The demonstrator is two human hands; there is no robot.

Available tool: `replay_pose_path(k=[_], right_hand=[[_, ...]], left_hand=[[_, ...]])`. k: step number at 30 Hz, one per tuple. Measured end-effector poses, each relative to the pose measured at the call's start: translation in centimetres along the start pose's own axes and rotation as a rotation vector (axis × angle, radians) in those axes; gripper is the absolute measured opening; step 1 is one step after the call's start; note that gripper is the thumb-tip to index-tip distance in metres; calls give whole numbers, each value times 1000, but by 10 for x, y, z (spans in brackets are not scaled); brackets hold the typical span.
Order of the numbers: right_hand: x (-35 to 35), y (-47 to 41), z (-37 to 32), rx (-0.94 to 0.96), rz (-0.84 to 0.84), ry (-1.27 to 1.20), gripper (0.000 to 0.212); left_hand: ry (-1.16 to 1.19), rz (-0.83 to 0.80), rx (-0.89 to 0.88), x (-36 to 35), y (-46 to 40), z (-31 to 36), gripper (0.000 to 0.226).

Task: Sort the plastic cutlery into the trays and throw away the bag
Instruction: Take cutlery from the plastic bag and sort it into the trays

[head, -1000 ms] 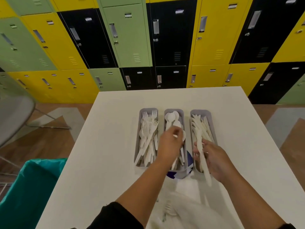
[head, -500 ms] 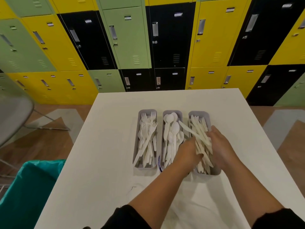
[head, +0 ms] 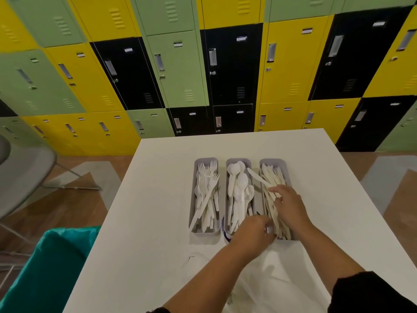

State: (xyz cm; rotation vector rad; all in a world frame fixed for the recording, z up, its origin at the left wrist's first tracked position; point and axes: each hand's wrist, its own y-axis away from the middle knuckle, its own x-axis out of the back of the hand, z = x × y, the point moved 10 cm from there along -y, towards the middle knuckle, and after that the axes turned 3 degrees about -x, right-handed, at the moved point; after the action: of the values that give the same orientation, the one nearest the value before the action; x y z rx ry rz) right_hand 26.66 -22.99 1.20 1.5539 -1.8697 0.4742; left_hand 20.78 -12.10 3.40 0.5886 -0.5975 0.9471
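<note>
In the head view, three grey trays are seen side by side on the white table [head: 140, 222], a little beyond its middle. The fork tray [head: 195, 177] stands at 9 o'clock of the spoon tray [head: 227, 177], and the knife tray [head: 287, 175] at its 3 o'clock. The right hand [head: 290, 205] is laid flat on the knives [head: 270, 177], with the fingers straight and a little spread, pressing and not gripping. One knife [head: 257, 177] lies crooked: its tip rests on the wall between the spoon tray and the knife tray and points to 10 o'clock. The left hand [head: 256, 231] is at the near end of the two trays; its fingers are curled downward, but whether something is pinched by them cannot be told, because the fingertips are blurred. The clear bag [head: 266, 276] lies crumpled on the table at 6 o'clock of the trays, partly under the forearms. The teal-lined bin [head: 49, 263] stands at 8 o'clock, beside the table edge.

The step in hand is judged to be the settling of the knives. It is done well if the crooked knife is slid along the others into its own tray, while that tray is held steady at the near end, so that the spoons are not disturbed. The bag is best checked for remaining pieces before it is thrown away.
</note>
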Motion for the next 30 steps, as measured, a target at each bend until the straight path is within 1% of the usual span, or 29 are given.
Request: replay_pose_path(k=[5, 7, 9, 11, 12, 16, 18, 20, 21, 24, 25, 27, 30], right_hand=[[-23, -26, 8, -10, -78, 317, 39], [-26, -33, 11, -8, -79, 378, 37], [-22, -37, 10, 4, -13, 339, 35], [-12, -36, 12, -20, 75, 241, 33], [-10, -35, 15, -39, 92, 214, 33], [-12, -28, 21, -46, 37, 161, 35], [-2, -19, 12, -1, 78, 95, 31], [8, -1, -6, 70, 92, 21, 25], [11, 5, -18, 104, 75, -8, 22], [6, 50, -33, 126, -51, -11, 14], [2, 65, -35, 122, -93, -24, 11], [-8, 101, -36, 107, -191, -51, 10], [-36, 146, -30, 81, -349, -41, 14]], left_hand=[[-2, 20, 20, 7, 7, -21, 33], [20, 34, 51, 10, 7, -32, 33], [40, 45, 73, 11, 8, -41, 32], [50, 57, 83, 13, 7, -48, 31], [51, 62, 81, 14, 7, -50, 29], [90, 85, 74, 21, 7, -51, 18], [106, 76, 44, 28, 10, -41, 12], [48, -5, -21, 30, 18, -27, 8], [-24, -91, -56, 30, 19, -21, 8], [-181, -474, -103, -5, 56, -23, 10], [-229, -552, -115, -15, 68, -28, 11], [-322, -591, -133, -34, 88, -38, 22], [-393, -519, -96, -50, 101, -55, 52]])
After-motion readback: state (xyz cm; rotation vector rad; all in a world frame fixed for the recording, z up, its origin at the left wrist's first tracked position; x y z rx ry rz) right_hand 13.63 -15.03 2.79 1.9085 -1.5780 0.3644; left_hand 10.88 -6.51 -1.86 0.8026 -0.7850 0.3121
